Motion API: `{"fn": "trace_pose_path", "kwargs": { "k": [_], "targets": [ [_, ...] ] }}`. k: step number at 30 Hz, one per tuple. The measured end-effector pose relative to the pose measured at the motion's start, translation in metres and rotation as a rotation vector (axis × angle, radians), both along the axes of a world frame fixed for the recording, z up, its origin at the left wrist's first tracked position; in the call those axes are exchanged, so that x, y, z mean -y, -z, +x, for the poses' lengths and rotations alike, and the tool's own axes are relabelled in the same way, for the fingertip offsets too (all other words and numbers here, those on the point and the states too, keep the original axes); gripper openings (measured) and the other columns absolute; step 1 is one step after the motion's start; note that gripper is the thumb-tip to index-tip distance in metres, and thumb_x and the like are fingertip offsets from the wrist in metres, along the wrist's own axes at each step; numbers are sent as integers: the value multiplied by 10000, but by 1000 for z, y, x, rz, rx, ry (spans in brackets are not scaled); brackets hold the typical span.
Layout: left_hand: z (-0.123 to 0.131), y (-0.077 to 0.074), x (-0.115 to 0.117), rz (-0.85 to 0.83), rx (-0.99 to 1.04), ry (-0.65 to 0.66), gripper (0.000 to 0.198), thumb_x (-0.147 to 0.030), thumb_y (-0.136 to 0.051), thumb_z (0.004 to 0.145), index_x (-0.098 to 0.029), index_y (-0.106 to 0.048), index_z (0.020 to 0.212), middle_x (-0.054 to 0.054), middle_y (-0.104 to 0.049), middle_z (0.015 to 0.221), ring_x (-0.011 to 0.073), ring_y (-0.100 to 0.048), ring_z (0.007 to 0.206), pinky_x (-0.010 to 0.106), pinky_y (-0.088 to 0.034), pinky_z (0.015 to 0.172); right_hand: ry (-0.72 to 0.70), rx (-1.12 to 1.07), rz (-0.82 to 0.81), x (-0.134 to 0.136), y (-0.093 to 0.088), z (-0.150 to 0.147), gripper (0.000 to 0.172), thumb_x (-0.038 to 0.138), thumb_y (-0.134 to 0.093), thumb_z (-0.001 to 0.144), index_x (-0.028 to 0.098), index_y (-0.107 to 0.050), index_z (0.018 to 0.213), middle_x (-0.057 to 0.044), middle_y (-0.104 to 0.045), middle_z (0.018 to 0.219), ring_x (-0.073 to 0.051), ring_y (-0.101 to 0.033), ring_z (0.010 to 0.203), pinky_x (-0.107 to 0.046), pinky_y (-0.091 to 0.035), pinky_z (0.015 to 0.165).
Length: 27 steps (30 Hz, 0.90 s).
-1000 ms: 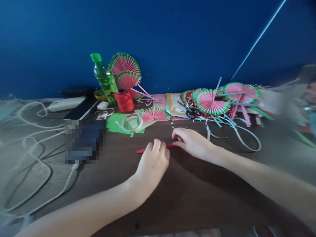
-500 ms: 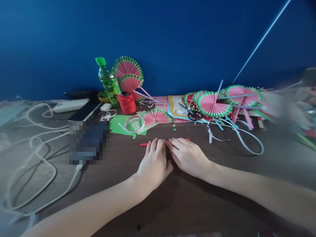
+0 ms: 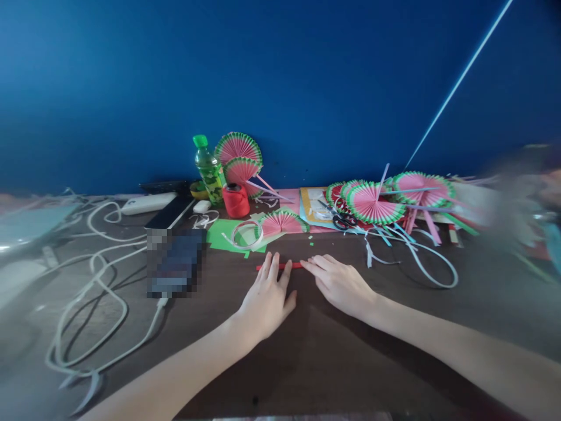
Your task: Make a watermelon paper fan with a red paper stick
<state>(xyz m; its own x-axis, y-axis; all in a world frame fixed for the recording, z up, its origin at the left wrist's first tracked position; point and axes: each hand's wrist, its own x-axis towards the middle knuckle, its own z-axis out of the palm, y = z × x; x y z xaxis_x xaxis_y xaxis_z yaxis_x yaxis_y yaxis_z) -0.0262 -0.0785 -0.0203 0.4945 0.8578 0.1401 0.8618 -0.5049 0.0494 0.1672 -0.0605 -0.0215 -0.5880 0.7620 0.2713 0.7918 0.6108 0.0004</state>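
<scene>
A narrow, folded-looking red paper strip (image 3: 297,265) lies crosswise on the dark tabletop. My left hand (image 3: 265,297) rests over its left part, fingers stretched and spread, fingertips on the strip. On the other side, my right hand (image 3: 339,282) has its fingers together and bent, the tips at the strip's right end; its thumb is mostly hidden. Behind them lie green paper (image 3: 221,238) with a roll of clear tape (image 3: 247,235) on it, and a small pink-and-green pleated paper fan (image 3: 284,222).
Several watermelon-patterned fans (image 3: 376,203) and scissors (image 3: 340,219) lie at the back right. A green bottle (image 3: 208,175) and a red spool (image 3: 235,202) stand at the back left. White cables (image 3: 120,292) and a blurred-out phone (image 3: 177,263) fill the left. A blue wall rises behind.
My hands have moved apart along the strip, baring its middle. The left hand's fingers have spread. The strip's right end now stops at my right fingertips. The view has shifted slightly.
</scene>
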Motion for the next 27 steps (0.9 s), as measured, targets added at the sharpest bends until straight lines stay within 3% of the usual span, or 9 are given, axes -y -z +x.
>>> {"fn": "trace_pose_path", "kwargs": {
  "k": [6, 11, 18, 23, 27],
  "targets": [
    [-19, -2, 0, 8, -2, 24, 490, -249, -372, 864, -87, -385, 1326, 164, -362, 1407, 254, -309, 1315, 400, -359, 1042, 33, -75, -17, 2, 7, 25, 441, 75, -324, 838, 104, -522, 1231, -103, -617, 1101, -194, -577, 996, -297, -558, 741],
    [-40, -4, 3, 52, -56, -12, 468, -238, -315, 879, -134, -395, 1328, 89, -376, 1406, 221, -334, 1307, 424, -340, 1054, 36, -150, -10, 4, 6, 30, 404, 84, -330, 863, 134, -551, 1197, -90, -629, 1073, -181, -579, 1017, -298, -534, 811],
    [-48, 5, 6, 124, -44, -170, 533, -356, -317, 886, -84, -374, 1341, 123, -347, 1415, 251, -282, 1331, 473, -326, 1049, 21, -157, -61, -14, -4, 25, 227, 178, -443, 882, 182, -663, 828, -43, -613, 753, -175, -573, 755, -335, -484, 730],
    [-50, 9, 4, 115, -25, -224, 557, -392, -317, 879, -115, -347, 1362, 113, -359, 1415, 267, -240, 1347, 506, -296, 1054, -34, -227, -129, -18, -6, 26, 216, 124, -444, 871, 172, -640, 792, -39, -586, 755, -162, -563, 758, -317, -472, 751],
    [-55, 17, 0, 148, 4, -267, 633, -438, -317, 872, -50, -298, 1371, 174, -339, 1415, 283, -239, 1344, 487, -314, 1049, -59, -229, -85, -18, -5, 25, 228, 129, -420, 877, 153, -640, 823, -56, -579, 747, -175, -557, 745, -309, -491, 692]
  ]
}}
